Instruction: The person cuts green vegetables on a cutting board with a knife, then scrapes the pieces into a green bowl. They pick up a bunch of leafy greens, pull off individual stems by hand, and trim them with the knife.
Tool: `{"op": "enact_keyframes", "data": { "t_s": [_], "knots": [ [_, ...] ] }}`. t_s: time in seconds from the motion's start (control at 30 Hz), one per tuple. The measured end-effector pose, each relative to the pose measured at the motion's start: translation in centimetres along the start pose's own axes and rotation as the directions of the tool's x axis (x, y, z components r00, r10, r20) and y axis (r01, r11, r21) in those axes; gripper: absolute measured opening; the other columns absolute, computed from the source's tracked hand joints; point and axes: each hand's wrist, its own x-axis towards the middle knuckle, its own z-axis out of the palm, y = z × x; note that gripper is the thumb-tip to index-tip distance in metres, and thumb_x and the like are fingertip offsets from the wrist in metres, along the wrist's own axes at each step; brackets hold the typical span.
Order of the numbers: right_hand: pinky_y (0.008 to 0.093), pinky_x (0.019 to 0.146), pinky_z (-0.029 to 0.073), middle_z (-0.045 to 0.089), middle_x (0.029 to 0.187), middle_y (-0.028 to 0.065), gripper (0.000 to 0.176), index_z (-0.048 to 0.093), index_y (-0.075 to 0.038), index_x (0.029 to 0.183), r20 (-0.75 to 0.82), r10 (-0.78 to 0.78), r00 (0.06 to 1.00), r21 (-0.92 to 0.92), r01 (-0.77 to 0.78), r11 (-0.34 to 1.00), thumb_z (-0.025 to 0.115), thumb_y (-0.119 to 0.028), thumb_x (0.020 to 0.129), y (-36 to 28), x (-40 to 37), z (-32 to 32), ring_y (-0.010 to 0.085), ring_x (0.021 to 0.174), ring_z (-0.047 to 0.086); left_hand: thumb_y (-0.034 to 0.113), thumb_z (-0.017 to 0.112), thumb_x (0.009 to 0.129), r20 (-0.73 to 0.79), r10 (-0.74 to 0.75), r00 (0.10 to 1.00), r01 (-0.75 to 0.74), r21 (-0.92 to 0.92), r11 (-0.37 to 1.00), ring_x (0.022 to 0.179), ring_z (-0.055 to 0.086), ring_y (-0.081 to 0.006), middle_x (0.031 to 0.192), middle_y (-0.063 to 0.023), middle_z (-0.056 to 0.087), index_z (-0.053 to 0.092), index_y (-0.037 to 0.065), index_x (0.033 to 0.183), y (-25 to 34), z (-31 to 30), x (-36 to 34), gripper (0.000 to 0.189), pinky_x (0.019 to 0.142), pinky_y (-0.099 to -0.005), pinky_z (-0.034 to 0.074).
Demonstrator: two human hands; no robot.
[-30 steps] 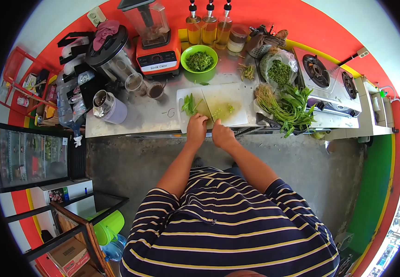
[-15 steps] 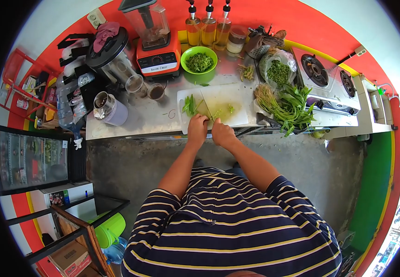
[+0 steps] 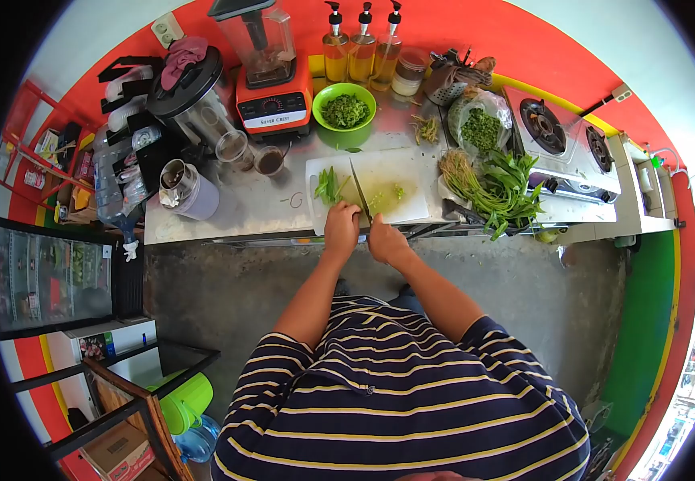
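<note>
A knife (image 3: 359,187) lies across the white cutting board (image 3: 413,210), its handle end in my right hand (image 3: 387,239), which is closed round it. My left hand (image 3: 342,226) is closed at the board's near edge, left of the blade, pressing on green stems. Long green leaves (image 3: 329,186) rest on the board just beyond my left hand. Small chopped green pieces (image 3: 398,191) lie to the right of the blade. Behind the board stands a green bowl (image 3: 321,127) full of chopped greens (image 3: 345,111).
Leafy stems (image 3: 496,188) and a plastic bag of cut greens (image 3: 481,128) are at the right, beside a gas stove (image 3: 568,164). A red blender (image 3: 273,104), oil bottles (image 3: 361,56), a brown cup (image 3: 270,161) and a metal-topped container (image 3: 189,191) stand behind and left.
The knife blade now shows more plainly and points more straight away from me. Both hands stay close together at the board, and the whole view has shifted slightly.
</note>
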Motion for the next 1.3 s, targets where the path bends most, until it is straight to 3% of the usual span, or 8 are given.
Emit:
{"op": "enact_keyframes", "data": {
  "t_s": [0.17,0.3,0.37,0.67,1.0,1.07,1.2,1.3],
  "knots": [
    [0.0545,0.091,0.052,0.065,0.110,0.0358,0.041,0.040,0.004,0.121,0.016,0.049,0.999,0.122,-0.051,0.991,0.055,-0.023,0.095,2.0,-0.7,0.2,0.0499,0.103,0.066,0.006,0.063,0.086,0.031,-0.041,0.999,0.038,0.092,0.995,0.095,0.060,-0.0360,0.094,-0.0134,0.064,0.072,0.006,0.097,-0.7,0.7,-0.1,0.014,0.083,-0.0450,0.050],
    [0.0578,0.088,0.051,0.065,0.099,0.0387,0.036,0.041,0.006,0.114,-0.093,0.103,0.990,0.202,-0.083,0.976,0.053,-0.020,0.093,4.2,-0.7,-0.9,0.0531,0.097,0.064,0.007,0.064,0.087,0.017,-0.090,0.996,0.086,0.158,0.984,0.098,0.060,-0.0342,0.097,-0.0116,0.064,0.072,0.007,0.103,1.1,0.3,0.3,0.018,0.085,-0.0446,0.052],
    [0.0558,0.091,0.052,0.065,0.109,0.0357,0.042,0.039,0.003,0.121,-0.098,0.166,0.981,0.183,-0.146,0.972,0.057,-0.025,0.095,5.1,-0.4,-1.4,0.0516,0.102,0.065,0.006,0.065,0.086,0.090,-0.116,0.989,0.095,0.210,0.973,0.101,0.060,-0.0328,0.102,-0.0101,0.063,0.071,0.007,0.108,1.7,0.4,0.6,0.022,0.086,-0.0444,0.053],
    [0.0596,0.086,0.049,0.064,0.096,0.0388,0.035,0.045,0.006,0.111,-0.112,0.037,0.993,0.289,-0.003,0.957,0.057,-0.023,0.094,5.4,-1.1,-1.6,0.0554,0.095,0.062,0.006,0.068,0.083,-0.023,0.013,1.000,-0.007,0.256,0.967,0.105,0.056,-0.0323,0.109,-0.0098,0.062,0.070,0.009,0.109,0.9,-1.1,2.4,0.026,0.092,-0.0441,0.047],
    [0.0573,0.086,0.051,0.067,0.099,0.0328,0.037,0.051,-0.001,0.117,-0.197,0.044,0.980,0.273,0.012,0.962,0.063,-0.027,0.093,7.8,-2.2,-2.2,0.0506,0.097,0.064,0.015,0.075,0.080,-0.142,-0.084,0.986,0.132,0.369,0.920,0.106,0.055,-0.0319,0.111,-0.0073,0.063,0.072,0.014,0.106,-1.8,-1.3,5.2,0.026,0.091,-0.0474,0.043],
    [0.0565,0.086,0.051,0.068,0.102,0.0298,0.038,0.055,-0.004,0.118,-0.179,0.008,0.984,0.260,0.039,0.965,0.066,-0.029,0.092,8.4,-2.5,-2.4,0.0489,0.099,0.064,0.015,0.075,0.080,-0.104,-0.184,0.977,0.210,0.381,0.900,0.106,0.056,-0.0323,0.108,-0.0076,0.065,0.072,0.014,0.101,-2.0,-1.1,5.6,0.021,0.090,-0.0471,0.043],
    [0.0558,0.086,0.051,0.068,0.105,0.0280,0.040,0.056,-0.006,0.122,-0.226,0.063,0.972,0.278,0.002,0.961,0.067,-0.030,0.091,9.8,-2.3,-2.1,0.0485,0.100,0.064,0.016,0.075,0.081,-0.031,-0.217,0.976,0.211,0.400,0.892,0.106,0.056,-0.0322,0.106,-0.0074,0.066,0.071,0.013,0.094,-2.1,-1.3,6.5,0.014,0.089,-0.0475,0.044],
    [0.0547,0.085,0.051,0.068,0.106,0.0274,0.043,0.056,-0.006,0.125,-0.267,0.054,0.962,0.292,0.027,0.956,0.068,-0.030,0.091,10.6,-2.6,-2.7,0.0477,0.101,0.064,0.014,0.073,0.083,-0.060,-0.118,0.991,0.132,0.389,0.912,0.102,0.058,-0.0331,0.102,-0.0087,0.067,0.069,0.010,0.091,-1.7,-1.2,6.7,0.010,0.086,-0.0471,0.045]
  ]
}}
